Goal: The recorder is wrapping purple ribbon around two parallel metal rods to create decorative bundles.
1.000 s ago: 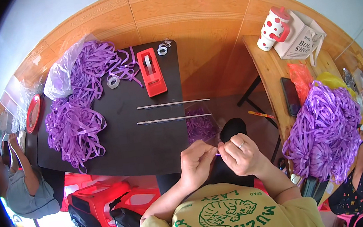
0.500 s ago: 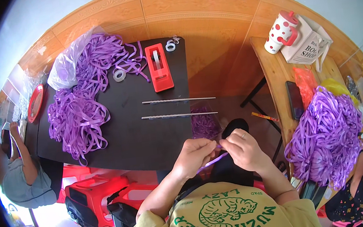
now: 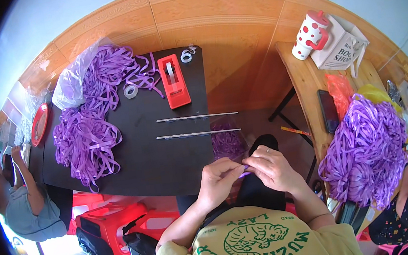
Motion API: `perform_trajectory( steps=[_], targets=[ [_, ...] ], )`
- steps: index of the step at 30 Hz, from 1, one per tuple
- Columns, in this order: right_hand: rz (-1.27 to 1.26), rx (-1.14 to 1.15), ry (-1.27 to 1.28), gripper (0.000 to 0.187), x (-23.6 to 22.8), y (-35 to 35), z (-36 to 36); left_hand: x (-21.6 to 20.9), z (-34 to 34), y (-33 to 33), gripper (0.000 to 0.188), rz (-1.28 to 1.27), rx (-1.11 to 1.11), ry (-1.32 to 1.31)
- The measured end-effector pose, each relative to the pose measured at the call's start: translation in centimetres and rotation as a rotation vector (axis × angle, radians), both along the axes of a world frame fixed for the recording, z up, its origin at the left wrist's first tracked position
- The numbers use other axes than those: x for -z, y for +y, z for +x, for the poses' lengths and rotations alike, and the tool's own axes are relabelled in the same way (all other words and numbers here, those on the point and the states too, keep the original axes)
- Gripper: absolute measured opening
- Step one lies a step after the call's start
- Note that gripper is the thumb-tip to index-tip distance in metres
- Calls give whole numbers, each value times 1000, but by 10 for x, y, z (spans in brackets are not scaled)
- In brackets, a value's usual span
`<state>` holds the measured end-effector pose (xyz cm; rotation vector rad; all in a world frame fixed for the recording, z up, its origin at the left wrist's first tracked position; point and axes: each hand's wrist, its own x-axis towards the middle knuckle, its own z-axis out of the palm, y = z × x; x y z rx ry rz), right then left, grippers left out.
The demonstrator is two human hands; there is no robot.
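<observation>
Close in front of my body, a purple ribbon (image 3: 244, 174) is pinched between both hands, mostly hidden by the fingers. My left hand (image 3: 219, 179) is closed on it from the left, thumb and index finger pressed together. On the other side my right hand (image 3: 270, 169), with a ring on one finger, grips the same ribbon; the fingertips nearly meet. Beyond the hands, two thin metal rods (image 3: 197, 116) lie parallel, jutting past the dark table's (image 3: 140, 168) right edge. A heap of purple ribbon (image 3: 86, 142) covers the table's left part.
A red tape dispenser (image 3: 174, 82) and tape rolls (image 3: 131, 91) stand at the back. On the right, a wooden table (image 3: 305, 84) carries another ribbon pile (image 3: 367, 153), a phone (image 3: 328, 110) and a spotted tumbler (image 3: 309, 35). Red stools (image 3: 114, 225) are lower left. People sit at both sides.
The loose ribbon tail below my hands now shows much less. Both hands remain pinched close together, with slightly shifted fingers. The view has shifted slightly.
</observation>
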<state>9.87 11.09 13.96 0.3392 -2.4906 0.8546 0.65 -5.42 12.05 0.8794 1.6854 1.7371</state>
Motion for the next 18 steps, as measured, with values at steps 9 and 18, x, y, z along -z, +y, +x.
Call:
perform_trajectory(
  steps=[9, 18],
  targets=[
    [191, -46, 12, 27, 0, 2, 2, 3, 1, 1, 7, -27, 19, 18],
    [378, -58, 143, 21, -4, -5, 5, 5, -4, -5, 19, -17, 171, -558]
  ],
)
